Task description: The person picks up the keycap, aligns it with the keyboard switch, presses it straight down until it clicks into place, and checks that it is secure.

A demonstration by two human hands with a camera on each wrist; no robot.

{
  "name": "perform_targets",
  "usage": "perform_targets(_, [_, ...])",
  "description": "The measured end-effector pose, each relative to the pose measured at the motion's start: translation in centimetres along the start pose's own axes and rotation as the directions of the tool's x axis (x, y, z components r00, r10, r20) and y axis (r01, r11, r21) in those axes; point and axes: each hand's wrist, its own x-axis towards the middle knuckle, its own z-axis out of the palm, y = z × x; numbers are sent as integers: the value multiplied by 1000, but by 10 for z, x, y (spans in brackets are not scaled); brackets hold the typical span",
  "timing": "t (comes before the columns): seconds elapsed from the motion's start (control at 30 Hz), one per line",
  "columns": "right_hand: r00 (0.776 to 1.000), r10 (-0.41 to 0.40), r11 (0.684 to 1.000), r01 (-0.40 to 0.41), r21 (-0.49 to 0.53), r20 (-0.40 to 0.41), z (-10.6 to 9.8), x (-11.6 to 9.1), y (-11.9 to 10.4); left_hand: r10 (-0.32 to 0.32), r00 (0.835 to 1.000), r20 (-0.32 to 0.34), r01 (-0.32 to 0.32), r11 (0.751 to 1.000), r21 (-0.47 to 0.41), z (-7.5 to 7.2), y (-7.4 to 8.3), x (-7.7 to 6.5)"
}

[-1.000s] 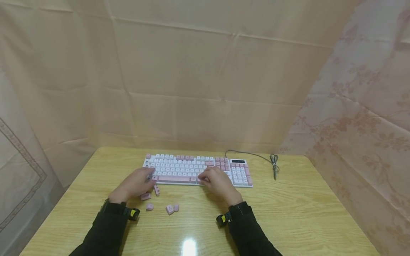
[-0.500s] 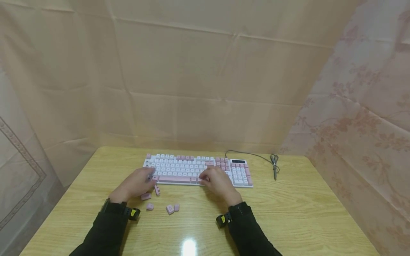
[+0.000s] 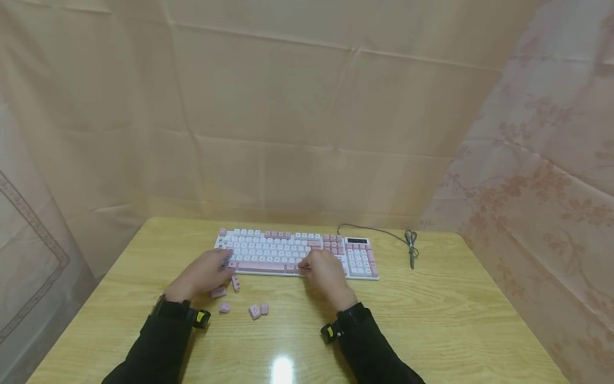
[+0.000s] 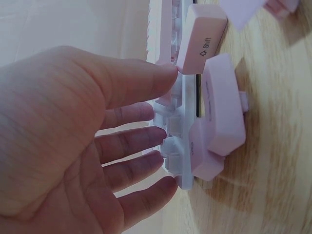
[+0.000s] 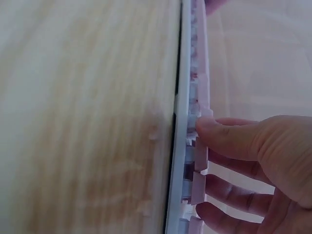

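A white and pink keyboard lies on the wooden table. My left hand rests at its front left corner, thumb and fingers extended; in the left wrist view, bare switches show beside the fingertips. Close to that thumb are a pink Shift keycap, a longer pink keycap and a smaller pink one partly behind it. My right hand is at the bottom row right of the spacebar. Its thumb and index finger pinch a pink keycap there, mostly covered by the thumb.
Nearer the front of the table lie loose pink keycaps, among them a tilted one, a small one and another. A bundled cable lies right of the keyboard. Cloth hangs behind the table.
The right forearm and wrist have shifted slightly left while the fingers stay at the same keys. The left hand has stayed put; the head view has tilted slightly.
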Motion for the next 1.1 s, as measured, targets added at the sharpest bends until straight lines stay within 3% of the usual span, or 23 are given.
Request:
perform_targets(0.13, [1000,9,1000,-9,-25,-11,4,-1,0,9,1000,-2,-9,1000,-11,1,-1,0])
perform_targets(0.4, [999,48,998,-49,46,27,4,-4,4,0,1000,8,0,1000,-9,6,-3,-1])
perform_targets(0.77, [995,82,994,-86,61,65,2,-2,11,-5,1000,11,5,1000,-22,8,-2,2])
perform_targets(1.1, [999,24,997,-26,75,36,-6,-2,16,-6,1000,11,7,1000,-14,5,2,1])
